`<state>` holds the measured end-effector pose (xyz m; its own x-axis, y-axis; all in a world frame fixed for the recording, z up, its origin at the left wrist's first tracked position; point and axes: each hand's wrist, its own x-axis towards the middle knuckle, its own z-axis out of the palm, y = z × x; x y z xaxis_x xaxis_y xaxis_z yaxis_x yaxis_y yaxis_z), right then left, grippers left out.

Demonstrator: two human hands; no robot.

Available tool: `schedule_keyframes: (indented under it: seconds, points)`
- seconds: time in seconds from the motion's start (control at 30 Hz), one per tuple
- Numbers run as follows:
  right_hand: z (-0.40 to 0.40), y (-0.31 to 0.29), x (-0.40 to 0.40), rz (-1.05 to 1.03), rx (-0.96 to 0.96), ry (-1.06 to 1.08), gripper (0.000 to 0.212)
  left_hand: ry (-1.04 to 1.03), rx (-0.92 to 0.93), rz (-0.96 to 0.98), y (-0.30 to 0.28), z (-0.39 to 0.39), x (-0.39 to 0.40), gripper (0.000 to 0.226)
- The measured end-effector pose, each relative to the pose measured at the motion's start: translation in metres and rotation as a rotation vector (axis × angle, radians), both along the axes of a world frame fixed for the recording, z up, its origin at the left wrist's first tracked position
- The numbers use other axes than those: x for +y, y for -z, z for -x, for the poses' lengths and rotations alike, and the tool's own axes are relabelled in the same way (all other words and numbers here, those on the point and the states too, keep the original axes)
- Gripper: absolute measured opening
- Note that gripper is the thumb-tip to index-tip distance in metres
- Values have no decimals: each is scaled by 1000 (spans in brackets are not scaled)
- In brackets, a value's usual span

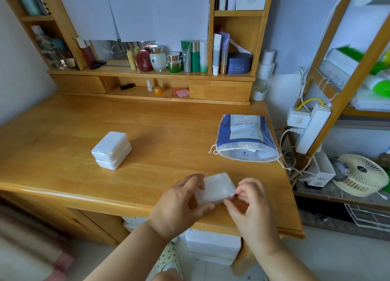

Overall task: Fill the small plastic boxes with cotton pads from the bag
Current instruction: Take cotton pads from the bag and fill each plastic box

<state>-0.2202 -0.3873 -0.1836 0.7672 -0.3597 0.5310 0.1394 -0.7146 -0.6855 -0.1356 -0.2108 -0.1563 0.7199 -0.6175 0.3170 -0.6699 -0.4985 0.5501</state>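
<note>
Holding a small translucent plastic box (217, 189) above the near edge of the wooden desk (147, 120), the person grips it from both sides. The left hand (181, 206) wraps around the box's left end: its fingers (195, 180) curl over the far top corner and its thumb presses along the near side, so the box sits clamped between thumb and fingers. The right hand (252, 204) meets the box at its right end, where thumb and fingertips (240, 193) are bunched together, pinching the rim at the near right corner. Whether the lid is latched or lifting there cannot be told from the head view. The box lies tilted, its lid face turned up toward the camera, and its contents cannot be made out.

Beyond the right fingers, farther back and to the right on the desk, lies the blue-and-white bag (245, 138), its clear drawstring mouth facing the near side, with white pads visible inside. Well to the left of the left fingers and farther back, a stack of two closed white boxes (111, 150) rests on the desk, apart from both hands. At the back stands a shelf unit (152, 75) carrying bottles and jars (175, 59). To the right of the desk a power strip (312, 128) hangs on a rack.
</note>
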Motion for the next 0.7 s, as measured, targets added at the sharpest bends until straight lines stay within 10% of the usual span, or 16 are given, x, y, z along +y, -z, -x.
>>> schedule_keyframes:
  seconds: [0.2,0.47,0.7]
  points:
    - [-3,-20,-3,-209,287,-12,46,-40,-2,26,-5,9,-11,37]
    - [21,-93,-7,-938,297,-537,53,120,536,503,-66,50,-10,35]
    - [50,-130,12,-939,196,-669,59,83,203,617,-97,103,-14,48]
